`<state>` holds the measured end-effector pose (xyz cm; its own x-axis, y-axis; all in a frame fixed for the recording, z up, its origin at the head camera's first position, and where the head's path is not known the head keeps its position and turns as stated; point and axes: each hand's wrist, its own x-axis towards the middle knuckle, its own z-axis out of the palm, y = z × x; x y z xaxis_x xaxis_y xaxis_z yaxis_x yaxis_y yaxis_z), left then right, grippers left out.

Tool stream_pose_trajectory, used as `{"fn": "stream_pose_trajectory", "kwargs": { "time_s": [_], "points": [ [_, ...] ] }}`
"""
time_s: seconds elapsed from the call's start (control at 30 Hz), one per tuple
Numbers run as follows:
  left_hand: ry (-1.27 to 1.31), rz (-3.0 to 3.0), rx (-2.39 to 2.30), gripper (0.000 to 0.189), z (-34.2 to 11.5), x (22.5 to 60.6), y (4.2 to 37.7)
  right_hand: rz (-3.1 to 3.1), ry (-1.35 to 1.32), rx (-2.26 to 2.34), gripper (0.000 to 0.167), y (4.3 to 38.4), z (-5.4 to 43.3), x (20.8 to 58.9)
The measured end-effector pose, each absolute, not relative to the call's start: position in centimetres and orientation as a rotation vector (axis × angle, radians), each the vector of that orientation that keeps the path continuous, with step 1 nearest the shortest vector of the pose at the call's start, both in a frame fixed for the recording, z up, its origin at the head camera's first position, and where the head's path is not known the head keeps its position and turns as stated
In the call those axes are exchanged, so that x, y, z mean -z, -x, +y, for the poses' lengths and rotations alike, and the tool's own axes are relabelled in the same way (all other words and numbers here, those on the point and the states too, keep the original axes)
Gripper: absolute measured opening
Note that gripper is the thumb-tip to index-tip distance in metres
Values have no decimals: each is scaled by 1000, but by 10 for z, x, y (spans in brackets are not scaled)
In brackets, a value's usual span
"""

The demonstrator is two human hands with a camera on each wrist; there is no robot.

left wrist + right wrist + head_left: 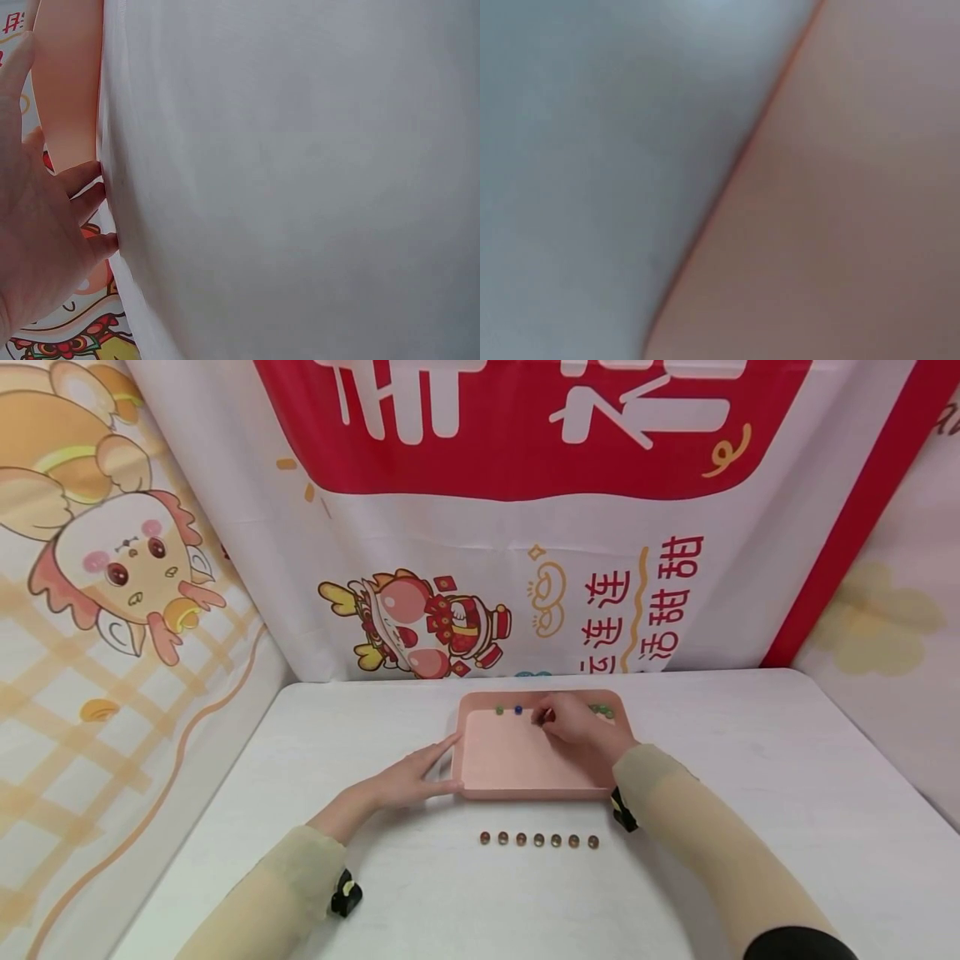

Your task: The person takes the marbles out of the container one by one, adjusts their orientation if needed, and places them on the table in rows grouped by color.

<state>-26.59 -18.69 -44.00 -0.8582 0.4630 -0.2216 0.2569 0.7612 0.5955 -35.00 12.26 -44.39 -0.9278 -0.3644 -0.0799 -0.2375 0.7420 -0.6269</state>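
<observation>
In the head view, a shallow pink tray (pixel 525 760) stands on the white table. A green marble (pixel 499 711) and a blue marble (pixel 518 710) lie along its far side, and several green marbles (pixel 608 712) show near its far right corner. My right hand (pixel 573 720) reaches over the right side into the tray, fingers bent down close to its floor beside the blue marble; I cannot tell whether they pinch a marble. With fingers spread, my left hand (pixel 416 777) touches the tray's left wall. The left wrist view shows these fingers (pixel 88 201) beside the tray's side.
In front of the tray, several brownish marbles (pixel 539 840) form a straight row on the white table (pixel 375 868). A printed cloth (pixel 450 527) hangs right behind the table, and another patterned cloth (pixel 90 710) borders it at the left. The right wrist view is blurred.
</observation>
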Motion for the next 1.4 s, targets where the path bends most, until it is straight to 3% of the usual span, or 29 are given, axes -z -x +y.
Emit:
{"fn": "stream_pose_trajectory", "kwargs": {
  "time_s": [0.5, 1.03, 1.4],
  "points": [
    [-542, 2611, -799, 88, -188, 442, 267, 2677, 391, 1071, 12, 336, 124, 431],
    [-558, 2613, -787, 86, -186, 442, 267, 2721, 866, 991, 17, 309, 118, 401],
    [-554, 2611, -790, 86, -185, 441, 266, 2692, 1043, 1081, 19, 272, 114, 388]
  ]
}}
